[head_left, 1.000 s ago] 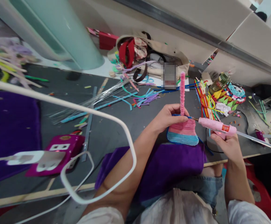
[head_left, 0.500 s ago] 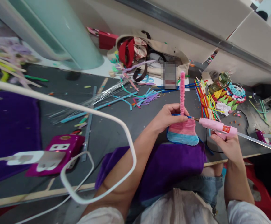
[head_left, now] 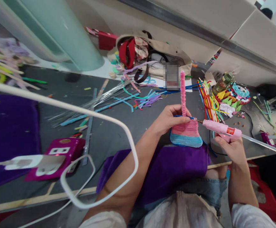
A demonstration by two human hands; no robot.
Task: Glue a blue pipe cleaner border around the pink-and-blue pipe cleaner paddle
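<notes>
My left hand [head_left: 174, 118] pinches the top edge of a broom-shaped pipe-cleaner piece [head_left: 185, 131], pink above and light blue below, with blue along its edge. A fuzzy pink stem [head_left: 183, 91] rises upright from it, past my fingers. In my right hand [head_left: 233, 147] is a pink hot glue gun [head_left: 221, 127], its fingers wrapped around the handle. A clear glue stick [head_left: 266, 145] sticks out of its back end. The nozzle points left at the piece's upper right corner, at or very near it; actual contact I cannot make out. Purple cloth [head_left: 176, 164] lies below, over my lap.
A white cable [head_left: 126, 126] loops across the foreground by my left forearm. Left stands a magenta power strip [head_left: 54, 155] with a plug. Cut pipe cleaners [head_left: 149, 98], a beige bag [head_left: 185, 60], a pipe-cleaner bundle [head_left: 206, 101] and a glass jar [head_left: 224, 82] sit farther back.
The pink stem's top has tilted slightly left, and the nozzle now sits a little apart from my left fingertips. Both hands keep their grips.
</notes>
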